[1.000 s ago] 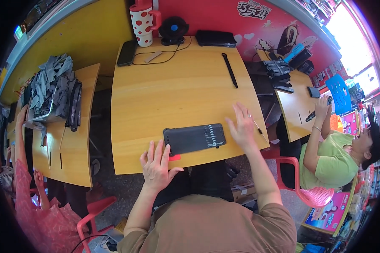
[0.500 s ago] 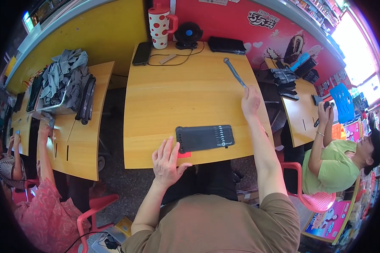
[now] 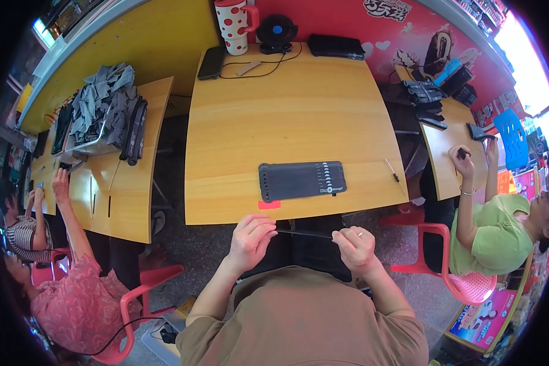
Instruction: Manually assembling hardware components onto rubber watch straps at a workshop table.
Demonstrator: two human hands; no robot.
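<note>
My left hand (image 3: 253, 241) and my right hand (image 3: 355, 249) are both closed, each pinching one end of a thin dark strip (image 3: 305, 233). The strip runs nearly level between them, just off the near table edge and above my lap. Its ends are hidden in my fingers. Beyond my hands, a flat dark grey stack of strips (image 3: 293, 182) lies on the table, with rounded tips along its left side and small white marks toward the right. A red patch (image 3: 269, 205) shows on the table just below it.
A thin tool with a black grip (image 3: 394, 175) lies near the right table edge (image 3: 348, 210). Along the back are a phone (image 3: 211, 63), a spotted tumbler (image 3: 232, 27), a small fan (image 3: 277, 32) and a black pouch (image 3: 337, 46). People sit at side tables left and right.
My right hand has come back from the far right of the table with the strip. My left hand has left the stack's side and now grips the strip's other end. The view has shifted.
</note>
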